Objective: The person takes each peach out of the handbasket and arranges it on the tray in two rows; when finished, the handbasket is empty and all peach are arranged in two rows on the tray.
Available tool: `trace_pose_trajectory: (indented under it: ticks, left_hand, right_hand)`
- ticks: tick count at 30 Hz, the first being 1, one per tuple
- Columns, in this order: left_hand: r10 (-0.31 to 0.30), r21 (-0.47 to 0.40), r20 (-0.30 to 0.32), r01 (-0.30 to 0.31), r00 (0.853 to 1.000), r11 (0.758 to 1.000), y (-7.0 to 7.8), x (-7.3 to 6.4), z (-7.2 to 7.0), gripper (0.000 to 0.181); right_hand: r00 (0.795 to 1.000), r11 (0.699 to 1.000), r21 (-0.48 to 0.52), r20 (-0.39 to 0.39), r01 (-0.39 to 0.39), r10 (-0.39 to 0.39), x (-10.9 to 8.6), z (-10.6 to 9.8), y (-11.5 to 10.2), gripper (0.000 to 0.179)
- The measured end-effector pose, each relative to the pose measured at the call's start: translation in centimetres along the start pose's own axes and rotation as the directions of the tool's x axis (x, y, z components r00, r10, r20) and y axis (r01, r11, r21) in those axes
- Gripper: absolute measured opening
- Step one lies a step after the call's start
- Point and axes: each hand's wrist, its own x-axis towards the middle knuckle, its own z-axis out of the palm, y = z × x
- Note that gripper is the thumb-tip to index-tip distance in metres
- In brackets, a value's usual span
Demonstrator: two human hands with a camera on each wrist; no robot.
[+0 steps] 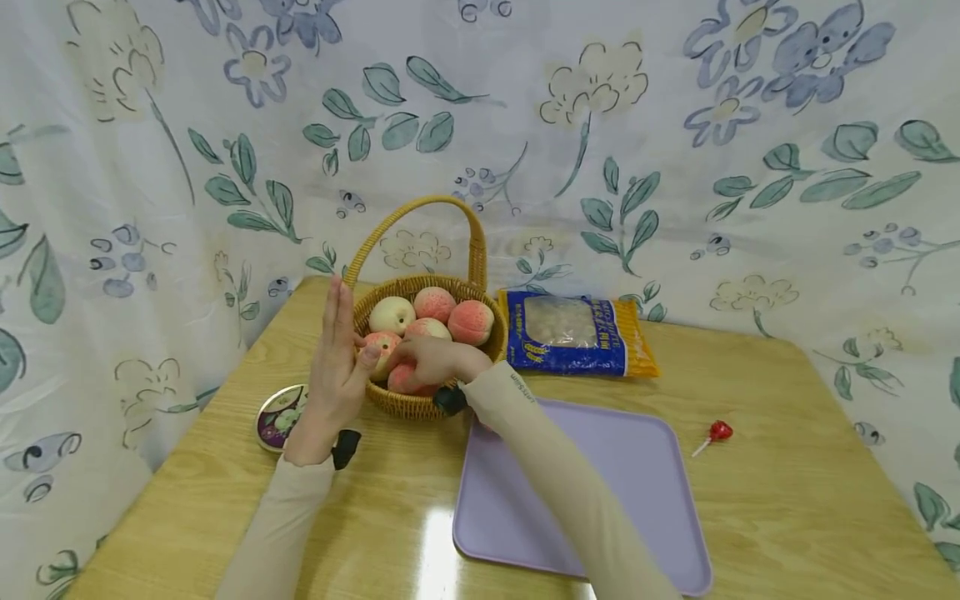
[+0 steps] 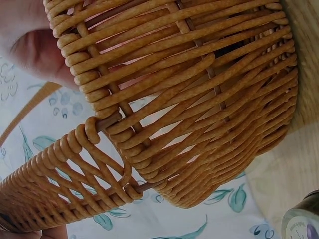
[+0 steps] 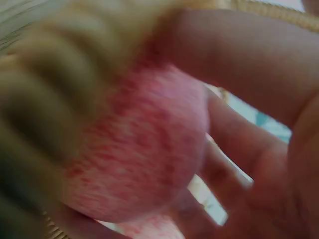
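A wicker basket with an arched handle stands on the table, filled with several pink and cream peaches. Reaching in over the basket's near right side, my right hand grips a pink peach; its fingers and thumb curve round the fruit in the right wrist view. My left hand is upright at the basket's left side, fingers straight near the handle base and thumb spread toward the rim. The left wrist view shows its thumb at the woven rim.
A lilac tray lies at the front right, partly under the right sleeve. Behind it is a blue and yellow food packet. A red lollipop lies to the right; a round floral tin sits by the left wrist. Patterned curtain closes the back.
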Motion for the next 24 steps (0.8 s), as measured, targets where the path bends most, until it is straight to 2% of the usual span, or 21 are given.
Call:
trace_pose_trajectory:
  ticks: [3,7,12,14,18,24]
  left_hand:
    - [0.001,0.002,-0.010,-0.001,1.000,1.000,0.0,0.3,-0.2,0.066]
    - [-0.007,0.014,-0.005,0.008,1.000,1.000,0.2,0.3,-0.2,0.066]
    - [-0.008,-0.006,0.010,0.008,1.000,1.000,0.4,0.1,-0.1,0.067]
    - [-0.004,-0.016,0.009,0.004,1.000,1.000,0.4,0.1,0.0,0.068]
    - [-0.003,-0.019,0.021,0.003,1.000,1.000,0.3,0.2,0.0,0.069]
    - [-0.006,-0.030,0.021,0.007,1.000,1.000,0.1,0.0,0.0,0.068]
  right_hand:
    - [0.998,1.000,-0.014,-0.065,-0.009,0.008,0.1,0.0,-0.1,0.036]
    - [0.988,0.998,0.069,-0.156,-0.008,0.019,-0.3,0.5,0.2,0.041]
    - [0.974,0.988,0.150,-0.224,0.026,0.009,-1.8,0.3,0.8,0.043]
    - [0.968,0.980,0.199,-0.248,0.019,0.032,-2.9,-0.3,1.1,0.043]
    - [0.949,0.943,0.333,-0.292,-0.014,0.117,-5.6,-1.7,2.2,0.042]
    - [0.901,0.886,0.463,-0.383,-0.004,0.204,-10.5,-3.6,4.1,0.045]
